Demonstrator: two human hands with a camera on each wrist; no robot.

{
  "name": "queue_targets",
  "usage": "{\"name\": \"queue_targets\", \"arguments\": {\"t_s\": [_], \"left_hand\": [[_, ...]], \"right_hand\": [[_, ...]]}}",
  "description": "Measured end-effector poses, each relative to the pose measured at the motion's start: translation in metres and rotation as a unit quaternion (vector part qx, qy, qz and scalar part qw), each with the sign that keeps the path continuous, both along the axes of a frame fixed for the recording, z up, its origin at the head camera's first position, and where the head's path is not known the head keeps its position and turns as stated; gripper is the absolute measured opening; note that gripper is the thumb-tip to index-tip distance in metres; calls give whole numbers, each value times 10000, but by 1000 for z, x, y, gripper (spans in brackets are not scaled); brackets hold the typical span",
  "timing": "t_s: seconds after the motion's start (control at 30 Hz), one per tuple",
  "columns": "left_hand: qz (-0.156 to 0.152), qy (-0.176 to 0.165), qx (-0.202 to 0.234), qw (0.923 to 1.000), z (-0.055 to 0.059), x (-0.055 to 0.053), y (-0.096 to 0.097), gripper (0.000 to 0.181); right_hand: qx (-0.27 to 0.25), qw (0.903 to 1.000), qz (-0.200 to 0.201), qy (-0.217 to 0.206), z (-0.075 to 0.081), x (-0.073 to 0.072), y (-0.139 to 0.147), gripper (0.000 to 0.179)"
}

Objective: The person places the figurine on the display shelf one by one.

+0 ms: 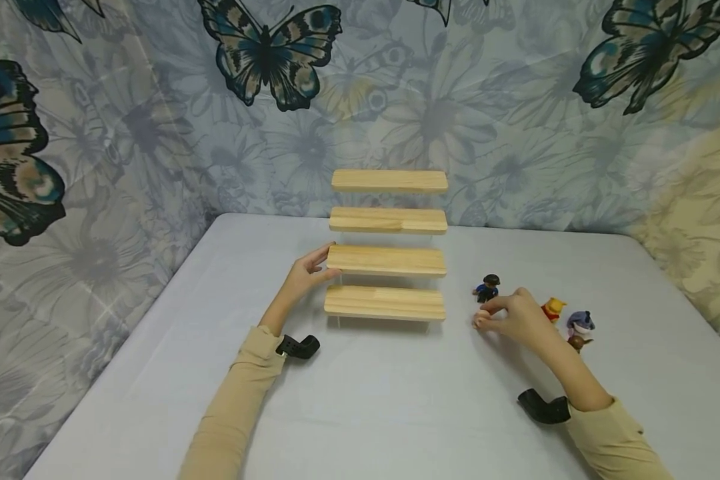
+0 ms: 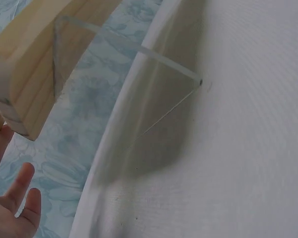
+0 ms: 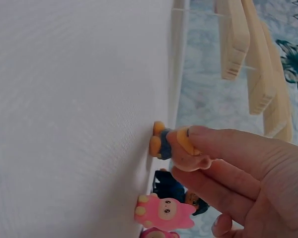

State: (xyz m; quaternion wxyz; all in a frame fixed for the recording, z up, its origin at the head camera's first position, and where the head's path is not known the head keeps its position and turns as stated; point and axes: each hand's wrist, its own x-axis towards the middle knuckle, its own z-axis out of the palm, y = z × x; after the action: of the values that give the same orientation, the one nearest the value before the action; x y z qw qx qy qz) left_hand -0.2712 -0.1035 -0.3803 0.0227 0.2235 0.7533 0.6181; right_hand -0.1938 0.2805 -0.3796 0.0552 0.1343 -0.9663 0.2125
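Note:
My right hand pinches a small toy figure by its head between thumb and fingers. This figure has a blue body and orange feet, which are right at the white tabletop in the right wrist view. Close behind it are a dark-haired figure in blue and a pink figure with pointed ears. At the left end of a stepped wooden display rack, my left hand holds the second-lowest shelf, thumb at its front corner and a finger at its rear corner. Other left fingers are spread beside it.
Right of my right hand stand a yellow bear figure in red, a blue-grey donkey figure and a brown figure. Clear supports carry the rack's bottom shelf. Butterfly-patterned cloth hangs behind the white table.

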Motion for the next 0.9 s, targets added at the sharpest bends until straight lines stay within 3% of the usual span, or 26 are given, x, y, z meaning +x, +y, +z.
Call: {"name": "queue_targets", "arguments": {"t_s": [0.17, 0.37, 0.53, 0.67, 0.83, 0.9], "left_hand": [[138, 48, -88, 9999, 4, 0, 4, 62], [249, -78, -22, 9997, -12, -11, -1, 65], [283, 95, -171, 9994, -19, -16, -4, 71], [308, 152, -443, 9984, -16, -16, -6, 65], [258, 161, -634, 9975, 4, -2, -4, 62], [243, 188, -649, 9974, 3, -3, -4, 62]], "right_hand": [[-46, 10000, 29, 71, 1, -2, 3, 25], [-71, 10000, 56, 38, -1, -3, 2, 25], [-29, 9999, 44, 118, -1, -3, 0, 24], [9, 10000, -49, 12, 1, -2, -2, 25], [23, 9999, -95, -33, 0, -1, -4, 25], [-23, 10000, -37, 65, 1, -1, -3, 23]]}}
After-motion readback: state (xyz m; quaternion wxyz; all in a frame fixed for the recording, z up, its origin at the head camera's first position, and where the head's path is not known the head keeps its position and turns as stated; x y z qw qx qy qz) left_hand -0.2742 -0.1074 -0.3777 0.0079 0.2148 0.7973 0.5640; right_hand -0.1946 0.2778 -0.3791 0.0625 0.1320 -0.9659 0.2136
